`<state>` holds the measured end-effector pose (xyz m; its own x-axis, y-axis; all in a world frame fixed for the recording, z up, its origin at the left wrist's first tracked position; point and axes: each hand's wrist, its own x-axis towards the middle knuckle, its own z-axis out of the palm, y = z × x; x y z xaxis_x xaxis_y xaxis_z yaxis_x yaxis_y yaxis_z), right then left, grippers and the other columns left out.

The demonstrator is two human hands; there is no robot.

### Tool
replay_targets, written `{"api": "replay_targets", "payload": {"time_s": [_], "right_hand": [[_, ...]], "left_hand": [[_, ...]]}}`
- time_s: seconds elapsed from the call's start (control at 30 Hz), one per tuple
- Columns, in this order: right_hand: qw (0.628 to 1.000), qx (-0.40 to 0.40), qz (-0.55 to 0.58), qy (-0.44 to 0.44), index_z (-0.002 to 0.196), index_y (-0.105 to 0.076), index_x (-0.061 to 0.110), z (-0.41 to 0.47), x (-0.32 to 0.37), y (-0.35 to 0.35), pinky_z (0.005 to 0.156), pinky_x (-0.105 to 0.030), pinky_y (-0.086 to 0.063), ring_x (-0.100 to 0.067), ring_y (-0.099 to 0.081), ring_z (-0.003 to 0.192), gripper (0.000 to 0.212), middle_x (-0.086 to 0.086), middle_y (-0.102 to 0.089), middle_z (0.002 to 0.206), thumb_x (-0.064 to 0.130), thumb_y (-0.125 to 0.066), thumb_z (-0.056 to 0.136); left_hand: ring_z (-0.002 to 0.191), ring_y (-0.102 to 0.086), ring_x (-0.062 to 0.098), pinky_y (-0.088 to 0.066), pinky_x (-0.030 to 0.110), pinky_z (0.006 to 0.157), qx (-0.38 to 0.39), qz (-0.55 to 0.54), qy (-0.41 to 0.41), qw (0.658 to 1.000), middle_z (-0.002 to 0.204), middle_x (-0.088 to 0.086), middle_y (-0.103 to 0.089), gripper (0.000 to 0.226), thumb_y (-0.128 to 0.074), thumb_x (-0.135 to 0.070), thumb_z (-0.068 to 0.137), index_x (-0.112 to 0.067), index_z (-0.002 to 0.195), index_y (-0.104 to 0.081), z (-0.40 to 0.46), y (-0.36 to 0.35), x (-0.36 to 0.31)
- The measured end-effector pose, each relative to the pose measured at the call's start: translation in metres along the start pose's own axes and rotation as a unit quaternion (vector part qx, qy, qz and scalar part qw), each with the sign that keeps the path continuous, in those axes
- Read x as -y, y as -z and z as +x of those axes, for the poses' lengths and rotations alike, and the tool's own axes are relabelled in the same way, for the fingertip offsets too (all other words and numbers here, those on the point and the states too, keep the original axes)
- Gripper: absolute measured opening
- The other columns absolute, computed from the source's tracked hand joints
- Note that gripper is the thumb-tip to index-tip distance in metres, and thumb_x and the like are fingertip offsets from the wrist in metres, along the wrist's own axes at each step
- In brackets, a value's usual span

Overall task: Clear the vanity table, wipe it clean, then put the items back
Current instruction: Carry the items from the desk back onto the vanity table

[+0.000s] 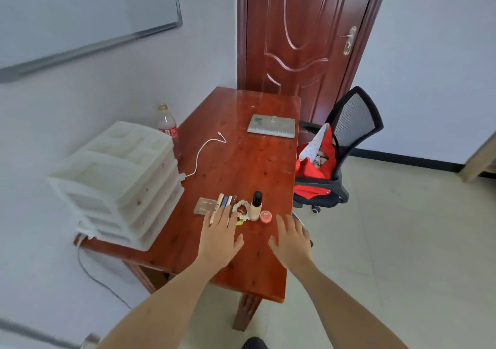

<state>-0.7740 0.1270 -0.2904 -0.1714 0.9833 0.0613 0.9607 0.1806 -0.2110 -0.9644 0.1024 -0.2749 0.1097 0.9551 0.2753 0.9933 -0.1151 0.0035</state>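
Your left hand (220,237) is stretched out flat over the table (241,160), fingers spread and its grip apart on nothing; the fingertips overlap the near ends of a row of cosmetic pens (224,202). Your right hand (291,237) is likewise open and empty, palm down, near the table's right edge, just this side of a small pink jar (265,216).

The cosmetics sit in a short row near the middle of the reddish wooden top. From left to right: a flat clear compact (204,206), the pens lying side by side, a beaded hair tie (240,209), an upright foundation bottle (256,206) with a black cap, then the pink jar.

On the table's left side stands a white plastic drawer organizer (118,179), and behind it a plastic drink bottle (167,127). A white charging cable (205,152) curls across the top. Farther back lies a grey flat pad (271,126). A black mesh chair (346,144) holding red cloth (318,166) stands to the right of the table.
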Motion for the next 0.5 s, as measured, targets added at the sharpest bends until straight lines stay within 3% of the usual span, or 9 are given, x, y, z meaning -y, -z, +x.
{"api": "replay_targets", "payload": {"time_s": [0.23, 0.37, 0.5], "right_hand": [[0.996, 0.067, 0.064, -0.002, 0.143, -0.027, 0.016, 0.071, -0.004, -0.041, 0.109, -0.039, -0.023, -0.026, -0.026, 0.136, 0.065, -0.004, -0.032, 0.148, 0.044, -0.047, 0.088], [0.989, 0.05, 0.137, -0.006, 0.14, -0.035, 0.02, 0.098, 0.002, -0.057, 0.106, -0.039, -0.026, -0.02, -0.033, 0.133, 0.07, 0.003, -0.041, 0.143, 0.054, -0.054, 0.083], [0.978, 0.064, 0.2, -0.014, 0.135, -0.041, 0.02, 0.112, 0.009, -0.068, 0.102, -0.036, -0.028, -0.018, -0.036, 0.128, 0.067, 0.005, -0.046, 0.136, 0.05, -0.062, 0.079]], "left_hand": [[0.104, -0.062, 0.024, -0.049, 0.046, 0.089, 0.065, -0.018, 0.018, 0.998, 0.11, 0.008, -0.066, 0.057, -0.079, -0.036, 0.057, -0.01, 0.106, -0.066, 0.045, -0.055, 0.008], [0.104, -0.062, 0.02, -0.051, 0.044, 0.086, 0.1, -0.037, -0.013, 0.994, 0.108, 0.004, -0.066, 0.062, -0.081, -0.034, 0.048, -0.011, 0.104, -0.066, 0.062, -0.077, 0.012], [0.099, -0.064, 0.019, -0.051, 0.042, 0.086, 0.135, -0.049, -0.054, 0.988, 0.1, 0.002, -0.068, 0.058, -0.082, -0.026, 0.041, -0.01, 0.095, -0.069, 0.075, -0.097, 0.016]]}}
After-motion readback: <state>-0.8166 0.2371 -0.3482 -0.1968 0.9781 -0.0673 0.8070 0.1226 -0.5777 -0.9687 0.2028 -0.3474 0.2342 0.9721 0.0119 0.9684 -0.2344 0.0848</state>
